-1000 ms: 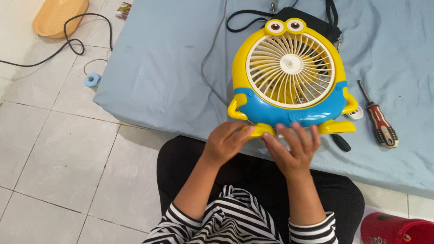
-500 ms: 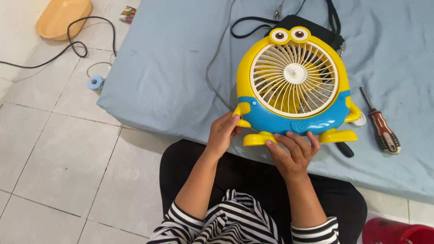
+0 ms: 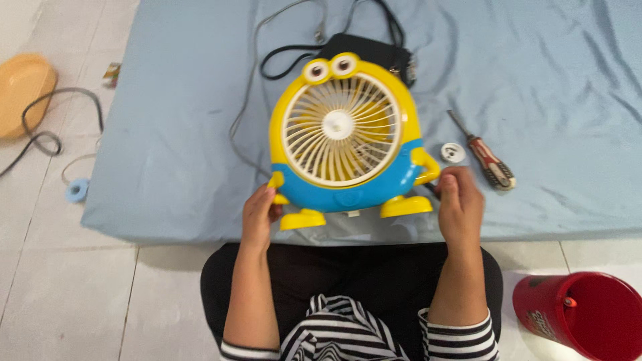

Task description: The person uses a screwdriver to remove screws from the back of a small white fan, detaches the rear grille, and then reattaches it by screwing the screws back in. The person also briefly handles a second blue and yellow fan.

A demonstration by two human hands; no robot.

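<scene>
our hands had moved apart since half a second before: then both sat close together under the fan's feet, and now each had gone out to one side of it. our left hand (image 3: pixel 259 212) was at the lower left of the yellow and blue fan (image 3: pixel 344 137), fingers curled against its small yellow arm and the blue body beside it, touching the fan, though we could not tell whether the grip was firm. our right hand (image 3: pixel 459 204) was at the fan's lower right, fingers bent and closed near the yellow arm on that side; the blur kept us from telling whether it clamped the arm or only rested against it. so the fan lay between our two hands, face up, its round white grille toward us and its two yellow feet pointing at our lap. it rested near the front edge of the blue mattress (image 3: pixel 174 134). behind the fan's top lay a black bag (image 3: pixel 374 48) with a strap. to the right of the fan, just past our right hand, lay a small white ring-shaped cap (image 3: pixel 453 152), and beyond it a screwdriver (image 3: pixel 487 159) with a red and black handle. off the mattress, to the fan's lower right, stood a red bucket (image 3: pixel 588 321) on the tiled floor (image 3: pixel 67 281). far to the fan's left lay an orange bowl (image 3: pixel 23 90) and a dark cable (image 3: pixel 47 137).
</scene>
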